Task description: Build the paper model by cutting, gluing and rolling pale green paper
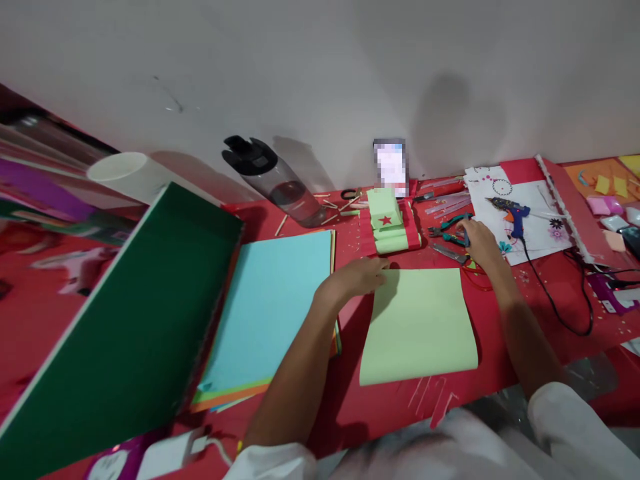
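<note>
Here, green paper [420, 327] lies on the red table [346, 248], left hand [363, 275] at its far left corner, best pressed lightly flat; right hand [479, 243] at the pliers [454, 239]; whether either's fingers pinch, I cannot tell.

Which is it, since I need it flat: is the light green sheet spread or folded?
Spread: the light green sheet lies open on the red tabletop, though its near end looks curved.

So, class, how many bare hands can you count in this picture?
2. The left hand is at the upper-left corner of the rectangular pale green paper sheet; the right hand is at the teal-and-black-handled metal pliers. No others show.
</note>
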A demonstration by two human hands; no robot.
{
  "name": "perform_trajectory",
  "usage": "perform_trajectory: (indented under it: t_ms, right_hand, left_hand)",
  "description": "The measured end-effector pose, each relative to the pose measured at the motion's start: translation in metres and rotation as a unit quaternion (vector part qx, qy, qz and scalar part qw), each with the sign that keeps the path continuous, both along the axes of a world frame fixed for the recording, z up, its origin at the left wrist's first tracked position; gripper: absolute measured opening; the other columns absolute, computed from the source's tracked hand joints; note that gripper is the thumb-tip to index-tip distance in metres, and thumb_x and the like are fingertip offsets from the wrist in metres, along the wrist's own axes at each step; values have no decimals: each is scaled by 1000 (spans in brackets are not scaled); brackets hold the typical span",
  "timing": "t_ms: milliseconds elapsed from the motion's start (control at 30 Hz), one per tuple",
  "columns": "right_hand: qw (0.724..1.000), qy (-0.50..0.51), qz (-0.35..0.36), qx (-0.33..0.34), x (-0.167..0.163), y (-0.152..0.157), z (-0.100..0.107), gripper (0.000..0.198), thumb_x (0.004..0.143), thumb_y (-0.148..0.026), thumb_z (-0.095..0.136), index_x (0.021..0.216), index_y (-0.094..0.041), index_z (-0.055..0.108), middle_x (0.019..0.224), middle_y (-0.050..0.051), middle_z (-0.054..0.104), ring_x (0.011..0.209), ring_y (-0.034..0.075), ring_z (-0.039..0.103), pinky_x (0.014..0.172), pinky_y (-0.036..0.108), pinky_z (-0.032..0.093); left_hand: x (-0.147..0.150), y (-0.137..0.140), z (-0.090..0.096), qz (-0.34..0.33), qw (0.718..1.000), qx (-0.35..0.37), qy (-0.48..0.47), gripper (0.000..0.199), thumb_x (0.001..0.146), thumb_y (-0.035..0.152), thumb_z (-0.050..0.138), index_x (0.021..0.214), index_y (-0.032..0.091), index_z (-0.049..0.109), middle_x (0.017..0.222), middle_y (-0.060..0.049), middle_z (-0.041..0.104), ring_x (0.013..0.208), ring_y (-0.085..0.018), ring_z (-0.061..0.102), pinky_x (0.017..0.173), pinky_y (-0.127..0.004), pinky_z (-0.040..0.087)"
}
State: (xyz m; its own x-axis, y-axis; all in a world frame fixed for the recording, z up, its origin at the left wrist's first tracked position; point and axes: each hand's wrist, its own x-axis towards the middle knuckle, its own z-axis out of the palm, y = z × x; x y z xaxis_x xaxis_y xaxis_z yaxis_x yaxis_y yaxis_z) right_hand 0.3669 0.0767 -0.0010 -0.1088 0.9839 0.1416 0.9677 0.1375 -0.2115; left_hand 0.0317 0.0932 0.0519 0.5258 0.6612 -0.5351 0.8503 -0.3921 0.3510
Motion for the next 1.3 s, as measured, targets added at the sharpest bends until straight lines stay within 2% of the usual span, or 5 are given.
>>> perform_trajectory:
  t_ms: [300, 567, 700, 867, 1300]
  right_hand:
    - [999, 47, 2, -1, 5, 6, 0, 42, 87, 2, 54, 120, -21, 66, 114, 12, 76, 105, 30, 67, 88, 38, 50]
    - [992, 115, -1, 60, -3, -4, 10, 31, 93, -7, 54, 118, -21, 64, 117, 14, 70, 111, 31, 66, 96, 42, 52]
    - [954, 279, 37, 107, -22, -17, 21, 10, 98, -26, 62, 107, -23, 64, 107, 9, 72, 102, 27, 69, 95, 40, 54]
    - [886, 455, 92, -15, -59, -34, 24, 21, 92, -41, 76, 102, -25, 65, 99, 4, 74, 87, 21, 72, 84, 36, 59]
    - [790, 600, 89, -84, -91, -40, 10, 41, 92, -61, 73, 114, -27, 68, 101, 5, 76, 86, 20, 74, 81, 37, 63]
  left_hand:
    - [-3, 2, 5, -8, 1000, 11, -13, 19, 91, 24, 50, 102, 20, 66, 92, -9, 72, 77, -24, 64, 65, -30, 39]
    - [-3, -4, 15, 16, 999, 27, 5, 22, 92, 27, 54, 111, 21, 62, 88, -8, 72, 75, -24, 65, 63, -30, 40]
    - [-5, -10, 21, 42, 998, 50, -10, 27, 95, 31, 56, 120, 20, 59, 71, -3, 65, 64, -23, 60, 61, -30, 37]
    - [6, -12, 21, 2, 988, 75, -138, 33, 101, 46, 55, 124, 23, 59, 83, -6, 68, 69, -22, 58, 63, -30, 35]
    - [19, -7, 12, -35, 970, 91, -223, 21, 103, 29, 50, 101, 20, 69, 97, -9, 74, 80, -22, 61, 69, -29, 36]
